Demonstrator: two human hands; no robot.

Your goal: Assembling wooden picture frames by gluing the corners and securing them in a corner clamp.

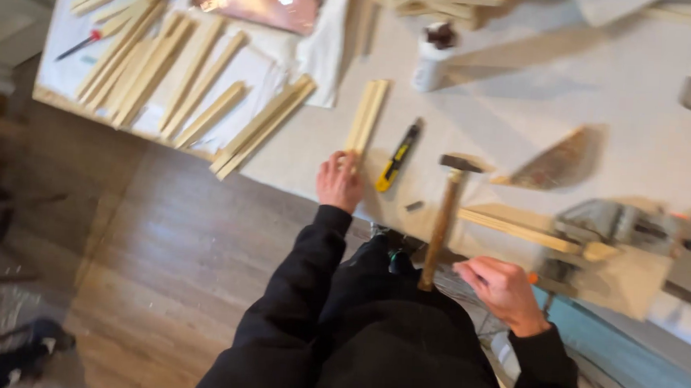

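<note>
Hammer (445,216) overhangs the table (527,101) edge; right hand (503,290), loosely curled and empty, could knock it off; left hand (339,182) grips a wood strip (365,115).

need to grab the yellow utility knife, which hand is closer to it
Left. The left hand rests on a wooden strip right beside the yellow utility knife. The right hand is farther off, down by the hammer handle's end.

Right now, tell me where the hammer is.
Head view: the hammer lies right of centre on the table, between the yellow knife and the clamped strip.
</note>
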